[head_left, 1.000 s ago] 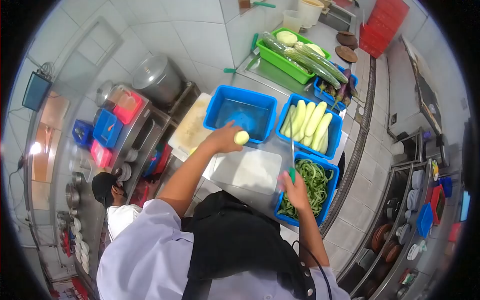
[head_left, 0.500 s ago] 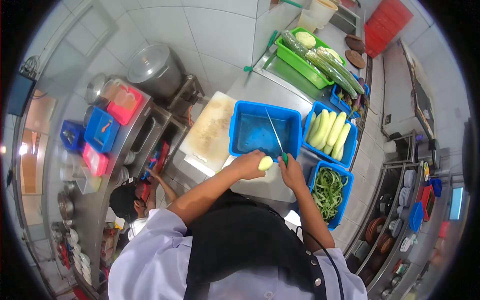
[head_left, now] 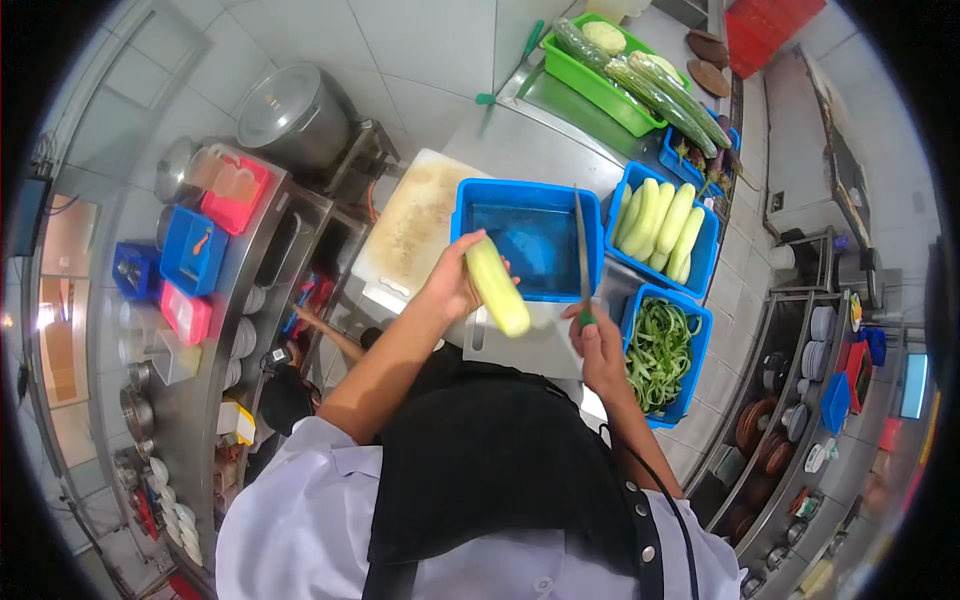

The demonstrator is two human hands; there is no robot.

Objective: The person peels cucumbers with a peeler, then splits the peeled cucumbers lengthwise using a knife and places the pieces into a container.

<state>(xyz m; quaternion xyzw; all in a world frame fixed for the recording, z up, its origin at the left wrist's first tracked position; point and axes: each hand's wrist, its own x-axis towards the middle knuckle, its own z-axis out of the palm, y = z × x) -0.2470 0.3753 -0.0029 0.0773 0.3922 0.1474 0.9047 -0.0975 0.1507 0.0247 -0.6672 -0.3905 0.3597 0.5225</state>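
My left hand (head_left: 450, 284) is wrapped round a pale green peeled cucumber (head_left: 497, 288), held at a tilt near the front edge of a blue tub (head_left: 462, 225). In my right hand (head_left: 604, 358) is a knife (head_left: 583, 240) gripped by its green handle, its long blade pointing away from me over the tub's right side. Beneath my hands lies a white board (head_left: 535, 345), partly covered by them. To the right, several peeled cucumbers (head_left: 672, 225) lie in a second blue tub (head_left: 708, 265). Nearer me, green peelings (head_left: 660, 360) fill a third blue tub (head_left: 703, 385).
A stained white cutting board (head_left: 405, 225) lies left of the middle tub. At the back, a green basin (head_left: 615, 95) holds wrapped vegetables, beside a blue container of eggplants (head_left: 695, 155). Left are a large lidded pot (head_left: 290, 110), a steel shelf and another person (head_left: 285, 400) low down.
My left hand has turned and lifted the cucumber, so its length now shows. The knife blade has swung right and more upright. The other person has shifted lower.
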